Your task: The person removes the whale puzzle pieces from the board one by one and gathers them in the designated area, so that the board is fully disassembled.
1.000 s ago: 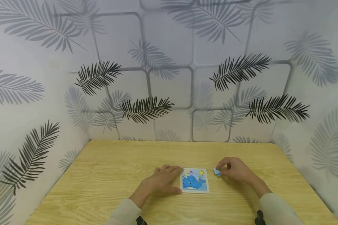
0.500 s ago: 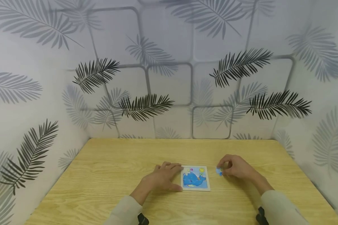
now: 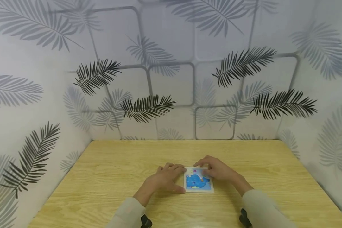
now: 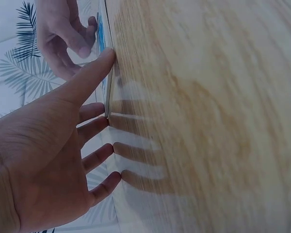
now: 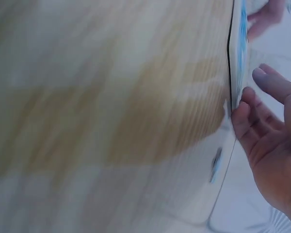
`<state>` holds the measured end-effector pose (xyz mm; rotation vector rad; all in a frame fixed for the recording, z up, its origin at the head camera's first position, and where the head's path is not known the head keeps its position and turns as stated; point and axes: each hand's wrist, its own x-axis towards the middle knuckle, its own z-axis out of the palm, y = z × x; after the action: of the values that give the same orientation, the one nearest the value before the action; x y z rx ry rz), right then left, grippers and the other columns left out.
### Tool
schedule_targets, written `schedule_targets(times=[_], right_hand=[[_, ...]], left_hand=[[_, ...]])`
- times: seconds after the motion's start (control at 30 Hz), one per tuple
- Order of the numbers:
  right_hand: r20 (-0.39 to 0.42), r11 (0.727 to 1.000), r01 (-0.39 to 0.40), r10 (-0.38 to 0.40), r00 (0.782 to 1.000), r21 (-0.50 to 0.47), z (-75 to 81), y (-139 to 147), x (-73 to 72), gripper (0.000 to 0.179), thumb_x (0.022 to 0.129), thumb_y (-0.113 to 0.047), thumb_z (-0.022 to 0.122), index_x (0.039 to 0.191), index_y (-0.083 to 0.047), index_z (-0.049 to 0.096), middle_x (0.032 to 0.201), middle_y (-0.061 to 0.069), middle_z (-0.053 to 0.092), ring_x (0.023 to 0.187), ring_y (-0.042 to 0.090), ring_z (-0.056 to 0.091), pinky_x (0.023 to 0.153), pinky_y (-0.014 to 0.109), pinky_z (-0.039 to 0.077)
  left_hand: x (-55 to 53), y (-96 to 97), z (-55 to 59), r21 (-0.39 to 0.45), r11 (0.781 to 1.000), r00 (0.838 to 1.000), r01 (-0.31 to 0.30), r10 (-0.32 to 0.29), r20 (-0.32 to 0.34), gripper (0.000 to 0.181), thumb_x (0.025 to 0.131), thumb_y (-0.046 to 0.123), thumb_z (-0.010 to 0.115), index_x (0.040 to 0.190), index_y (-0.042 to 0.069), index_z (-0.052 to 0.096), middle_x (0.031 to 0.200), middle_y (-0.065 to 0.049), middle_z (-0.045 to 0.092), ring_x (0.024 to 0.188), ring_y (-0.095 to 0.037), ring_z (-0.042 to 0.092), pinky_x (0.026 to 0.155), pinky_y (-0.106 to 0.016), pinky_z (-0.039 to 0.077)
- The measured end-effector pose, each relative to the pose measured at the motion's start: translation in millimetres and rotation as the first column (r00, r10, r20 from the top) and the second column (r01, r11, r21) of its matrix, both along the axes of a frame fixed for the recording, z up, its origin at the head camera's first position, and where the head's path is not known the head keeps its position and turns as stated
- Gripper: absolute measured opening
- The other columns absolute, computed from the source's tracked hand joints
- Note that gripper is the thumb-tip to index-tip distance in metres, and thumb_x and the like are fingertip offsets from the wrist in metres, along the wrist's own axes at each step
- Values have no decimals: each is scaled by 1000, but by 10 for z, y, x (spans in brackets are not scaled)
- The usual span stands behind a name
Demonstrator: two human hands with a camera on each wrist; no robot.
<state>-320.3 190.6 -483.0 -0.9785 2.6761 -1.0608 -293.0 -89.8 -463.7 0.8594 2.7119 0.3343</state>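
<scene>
A square whale jigsaw puzzle [image 3: 198, 181] in a white frame lies flat on the table. My left hand [image 3: 168, 178] stays at its left side, thumb and fingers spread, fingertips at the frame's edge. My right hand [image 3: 218, 168] is over the upper right corner, covering the sun picture, with its index finger reaching to the top edge. In the right wrist view its thumb stands apart from the fingers, with nothing visible between them, and fingertips are right at the puzzle's edge. A small bluish piece [image 5: 216, 165], blurred, lies on the table there; in the head view it is hidden.
The wood-grain table [image 3: 125, 158] extends around the puzzle on all sides. Behind and beside it stand walls [image 3: 171, 85] with leaf-patterned covering. Pale sleeves [image 3: 128, 212] and dark wrist straps [image 3: 146, 221] show at the bottom of the head view.
My right hand, which was pinching a blue puzzle piece right of the frame, has moved left onto the puzzle's upper right corner and let the piece go. My left hand stays in place.
</scene>
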Motion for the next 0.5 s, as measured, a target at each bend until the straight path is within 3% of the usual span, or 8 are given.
schedule_targets(times=[0.17, 0.33, 0.5], right_hand=[[-28, 991, -60, 64, 998, 122, 33, -157, -2, 32, 99, 1, 65, 125, -16, 74, 114, 9, 55, 97, 21, 51, 85, 40, 48], [-44, 987, -13, 20, 999, 162, 64, -208, -9, 35, 95, 6, 66, 117, -20, 74, 113, 9, 53, 95, 22, 53, 84, 42, 50], [-150, 977, 15, 17, 988, 214, 43, -219, -29, 33, 92, 2, 73, 117, -20, 79, 107, 3, 61, 92, 18, 57, 80, 37, 52]], left_hand=[[-13, 6, -23, 3, 1000, 1000, -4, 4, 15, 84, 91, 59, 73, 160, 23, 42, 167, 5, 34, 153, -31, 26, 118, -66, 22], [-61, 3, -101, -5, 1000, 1000, -10, 10, 6, 86, 90, 63, 72, 160, 25, 40, 167, 5, 34, 154, -30, 25, 118, -67, 22], [-116, -6, -174, -6, 1000, 1000, -6, 5, -17, 87, 90, 63, 73, 160, 25, 41, 167, 4, 35, 153, -30, 25, 118, -67, 23]])
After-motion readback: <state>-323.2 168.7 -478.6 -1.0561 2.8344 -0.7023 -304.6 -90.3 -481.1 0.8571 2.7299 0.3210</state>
